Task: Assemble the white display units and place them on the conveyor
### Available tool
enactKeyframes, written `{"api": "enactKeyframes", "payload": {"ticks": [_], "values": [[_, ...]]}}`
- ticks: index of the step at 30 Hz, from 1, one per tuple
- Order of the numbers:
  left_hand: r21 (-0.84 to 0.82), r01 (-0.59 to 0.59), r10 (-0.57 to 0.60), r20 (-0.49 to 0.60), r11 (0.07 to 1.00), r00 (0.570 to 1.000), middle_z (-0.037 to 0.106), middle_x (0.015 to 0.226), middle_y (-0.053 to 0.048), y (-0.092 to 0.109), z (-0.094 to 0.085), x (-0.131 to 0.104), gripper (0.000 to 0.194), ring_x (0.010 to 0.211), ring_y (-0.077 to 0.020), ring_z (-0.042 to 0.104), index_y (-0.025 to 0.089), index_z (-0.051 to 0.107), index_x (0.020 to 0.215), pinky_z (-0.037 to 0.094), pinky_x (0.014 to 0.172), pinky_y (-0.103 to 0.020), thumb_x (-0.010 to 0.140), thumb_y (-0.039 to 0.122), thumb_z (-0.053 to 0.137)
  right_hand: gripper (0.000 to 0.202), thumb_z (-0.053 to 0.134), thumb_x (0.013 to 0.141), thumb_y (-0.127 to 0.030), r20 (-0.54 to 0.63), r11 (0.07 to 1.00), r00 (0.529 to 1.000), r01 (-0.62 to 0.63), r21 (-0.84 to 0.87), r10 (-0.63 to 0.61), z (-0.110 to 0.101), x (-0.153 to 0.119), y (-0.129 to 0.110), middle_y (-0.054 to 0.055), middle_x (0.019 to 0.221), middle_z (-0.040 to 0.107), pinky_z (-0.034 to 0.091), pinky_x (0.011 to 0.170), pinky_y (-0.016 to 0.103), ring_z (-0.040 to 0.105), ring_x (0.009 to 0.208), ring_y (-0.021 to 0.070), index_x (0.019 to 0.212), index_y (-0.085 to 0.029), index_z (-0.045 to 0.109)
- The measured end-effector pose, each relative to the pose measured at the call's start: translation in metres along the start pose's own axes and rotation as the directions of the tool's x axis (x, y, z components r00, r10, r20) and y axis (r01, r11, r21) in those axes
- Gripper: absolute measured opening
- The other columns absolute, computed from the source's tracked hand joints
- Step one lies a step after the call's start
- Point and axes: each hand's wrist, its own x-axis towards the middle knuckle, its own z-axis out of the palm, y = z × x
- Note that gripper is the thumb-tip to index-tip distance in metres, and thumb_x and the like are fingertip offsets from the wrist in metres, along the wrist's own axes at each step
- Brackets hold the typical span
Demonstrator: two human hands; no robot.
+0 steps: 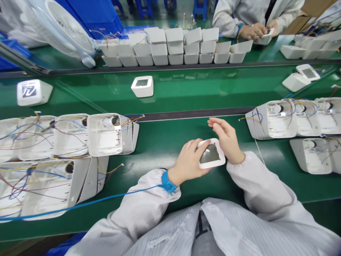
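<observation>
A white plastic housing with a dark display screen (213, 156) is held above the green bench, its screen side facing up. My left hand (189, 160) grips it from the left, with the thumb lying across the frame near the screen's upper edge. Close against its right side is my right hand (226, 138), fingers stretched out and pointing away from me, palm turned toward the housing. Whether the right palm touches the frame I cannot tell. The underside of the housing is hidden.
Open white housings with loose wires (105, 135) stand at left, and more wired housings (282, 119) at right. Across the middle strip sits a white screen unit (142, 86). Stacked white shells (174, 48) and a fan (66, 28) are behind. A co-worker's hands (257, 31) hold a white part. A blue wrist cord (106, 197) trails left.
</observation>
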Motion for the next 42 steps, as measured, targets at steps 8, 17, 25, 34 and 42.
{"api": "enactKeyframes", "payload": {"ticks": [8, 17, 25, 34, 42], "values": [[-0.160, -0.020, -0.013, -0.202, 0.987, 0.979, 0.062, 0.129, -0.015, -0.011, -0.015, 0.004, 0.064, 0.115, -0.0294, 0.060, 0.018, 0.046, 0.140, 0.048, 0.099, -0.045, 0.088, 0.054, 0.056, 0.046, 0.057, 0.089, -0.053, 0.122, 0.961, 0.992, 0.060, -0.269, -0.028, -0.005, -0.006, 0.003, 0.006, 0.087, 0.075, 0.053, 0.070, 0.035, 0.068, 0.075, 0.0206, 0.121, -0.020, 0.056], [-0.237, 0.156, -0.194, -0.145, 0.959, 0.970, 0.070, 0.077, -0.002, -0.011, -0.033, 0.008, 0.029, 0.065, -0.0147, 0.063, 0.017, 0.068, 0.100, 0.044, 0.062, -0.025, 0.097, 0.037, 0.047, 0.037, 0.054, 0.093, -0.042, 0.178, 0.936, 0.956, 0.271, -0.225, -0.233, -0.003, -0.011, 0.005, 0.008, 0.106, 0.073, 0.056, 0.075, 0.033, 0.069, 0.085, 0.0189, 0.123, -0.020, 0.058], [-0.227, 0.133, -0.173, -0.170, 0.965, 0.970, 0.075, 0.091, -0.005, -0.013, -0.030, 0.006, 0.034, 0.077, -0.0179, 0.070, 0.017, 0.066, 0.115, 0.049, 0.072, -0.027, 0.097, 0.038, 0.046, 0.037, 0.059, 0.090, -0.042, 0.161, 0.919, 0.960, 0.266, -0.292, -0.227, -0.001, -0.013, 0.002, 0.008, 0.110, 0.072, 0.055, 0.085, 0.037, 0.069, 0.097, 0.0219, 0.120, -0.020, 0.061], [-0.227, 0.112, -0.144, -0.129, 0.968, 0.981, 0.075, 0.090, -0.004, -0.003, -0.024, 0.002, 0.035, 0.075, -0.0185, 0.070, 0.018, 0.063, 0.119, 0.050, 0.070, -0.028, 0.098, 0.038, 0.044, 0.023, 0.059, 0.090, -0.041, 0.259, 0.762, 0.881, 0.473, -0.442, -0.396, -0.006, -0.011, -0.004, 0.005, 0.084, 0.073, 0.054, 0.071, 0.032, 0.069, 0.077, 0.0193, 0.088, -0.019, 0.067], [-0.279, 0.152, -0.193, -0.123, 0.948, 0.974, 0.075, 0.108, -0.006, -0.013, -0.025, 0.004, 0.036, 0.091, -0.0204, 0.072, 0.021, 0.062, 0.123, 0.052, 0.081, -0.029, 0.098, 0.039, 0.045, 0.033, 0.051, 0.094, -0.045, 0.244, 0.826, 0.900, 0.431, -0.364, -0.362, -0.003, -0.007, 0.004, 0.009, 0.105, 0.072, 0.054, 0.087, 0.036, 0.069, 0.097, 0.0216, 0.110, -0.020, 0.065]]}}
